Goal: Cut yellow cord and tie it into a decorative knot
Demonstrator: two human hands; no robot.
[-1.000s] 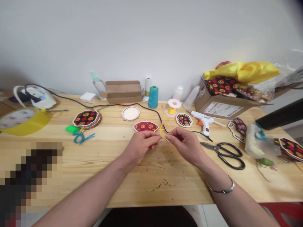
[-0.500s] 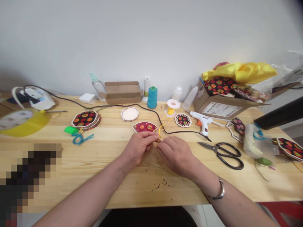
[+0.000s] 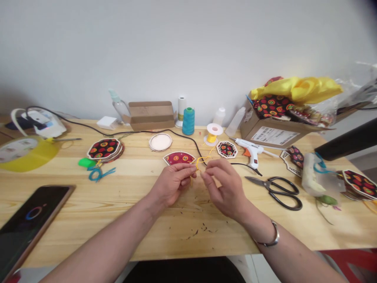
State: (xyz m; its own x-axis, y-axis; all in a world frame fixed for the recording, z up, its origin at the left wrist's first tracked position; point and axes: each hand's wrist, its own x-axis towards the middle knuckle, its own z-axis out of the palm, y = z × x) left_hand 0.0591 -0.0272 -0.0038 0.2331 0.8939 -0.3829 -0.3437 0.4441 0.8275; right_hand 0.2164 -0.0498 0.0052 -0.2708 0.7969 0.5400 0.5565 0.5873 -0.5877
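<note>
Above the bench, my left hand point(image 3: 173, 181) pinches a thin yellow cord point(image 3: 198, 162) between thumb and forefinger, and a tail of it hangs below the fingers. My right hand point(image 3: 225, 186) is just beside it, fingers curled, thumb and forefinger tips at a short strand of the same cord. Whatever knot or loop lies at the fingertips is too small to make out. Behind my hands lies a fan-shaped red patterned piece point(image 3: 179, 157) with a pale edge. The cord runs near a white spool of yellow cord point(image 3: 212, 137).
Black-handled scissors point(image 3: 278, 190) and a white glue gun point(image 3: 251, 152) lie to the right, its black cable crossing the bench. A phone point(image 3: 32, 224) is at front left. A full cardboard box point(image 3: 271, 133) stands back right. A teal thread cone point(image 3: 188, 122) stands at the back.
My right hand has drawn a little to the right and up, away from the left fingertips, and turned. My left hand keeps its pinch on the yellow cord.
</note>
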